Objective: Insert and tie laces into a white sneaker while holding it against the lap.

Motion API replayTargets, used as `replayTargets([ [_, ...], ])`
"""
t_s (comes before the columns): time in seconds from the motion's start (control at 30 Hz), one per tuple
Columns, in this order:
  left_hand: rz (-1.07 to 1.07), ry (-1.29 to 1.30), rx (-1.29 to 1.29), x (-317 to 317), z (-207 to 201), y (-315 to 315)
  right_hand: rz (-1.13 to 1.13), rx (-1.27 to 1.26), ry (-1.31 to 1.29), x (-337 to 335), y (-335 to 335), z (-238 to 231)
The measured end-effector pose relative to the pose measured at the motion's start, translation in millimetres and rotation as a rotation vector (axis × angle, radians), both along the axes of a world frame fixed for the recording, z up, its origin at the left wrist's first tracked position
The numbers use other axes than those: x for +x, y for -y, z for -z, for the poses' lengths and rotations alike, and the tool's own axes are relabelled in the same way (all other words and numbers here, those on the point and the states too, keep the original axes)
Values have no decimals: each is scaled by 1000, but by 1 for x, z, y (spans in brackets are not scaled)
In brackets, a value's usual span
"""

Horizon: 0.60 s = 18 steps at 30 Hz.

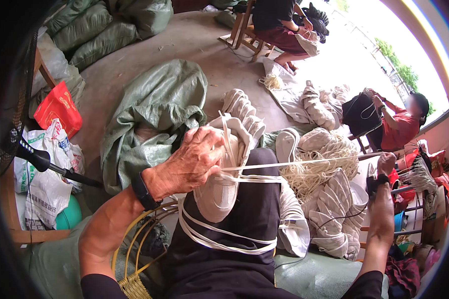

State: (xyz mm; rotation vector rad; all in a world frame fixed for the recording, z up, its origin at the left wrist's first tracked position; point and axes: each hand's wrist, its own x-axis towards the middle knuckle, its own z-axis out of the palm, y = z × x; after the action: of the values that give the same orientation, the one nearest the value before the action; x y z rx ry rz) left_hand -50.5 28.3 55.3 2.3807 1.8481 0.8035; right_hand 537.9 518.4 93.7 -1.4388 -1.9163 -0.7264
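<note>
Two hands well apart: left hand (192, 159), dark watch on its wrist, is clamped on a pale beige fabric shoe (215, 199) at the lacing; whether its fingertips also pinch lace is hidden. Right hand (386, 163) is out at the far right, arm stretched, closed on a thin off-white flat lace (304, 163), which runs taut from the shoe across the picture. Shoe sits on the lap against a dark trousered thigh (259, 199), toe toward the wearer, tongue up. More off-white lace strands (229, 240) loop across the same thigh. Just right of the knee: a tangled heap of cream laces (329, 162), with nested stacks of beige shoes (334, 214) below it. Another nested shoe row (240, 105) is just behind the held shoe. Left of that, a large crumpled green woven sack (157, 97) on the floor. Far left: a bright red bag (59, 110) above white printed plastic bags (47, 174). Stuffed green sacks (105, 35) piled upper left. Two co-workers, both seated: one in a red top (401, 128) at right, one in a dark top (274, 17) at upper middle, each with hands on work.
</note>
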Motion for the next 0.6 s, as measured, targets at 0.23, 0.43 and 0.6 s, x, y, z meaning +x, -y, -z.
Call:
replayTargets([
  [0.23, -119, 218, -30, 4, -1, -9, -305, -237, 9, -87, 49, 28],
  [0.43, -172, -26, 90, 17, 6, -29, -1122, -697, -85, -302, 282, 46],
  [0.6, -91, -105, 68, 10, 9, -38, -1386, -641, 30, -389, 370, 31],
])
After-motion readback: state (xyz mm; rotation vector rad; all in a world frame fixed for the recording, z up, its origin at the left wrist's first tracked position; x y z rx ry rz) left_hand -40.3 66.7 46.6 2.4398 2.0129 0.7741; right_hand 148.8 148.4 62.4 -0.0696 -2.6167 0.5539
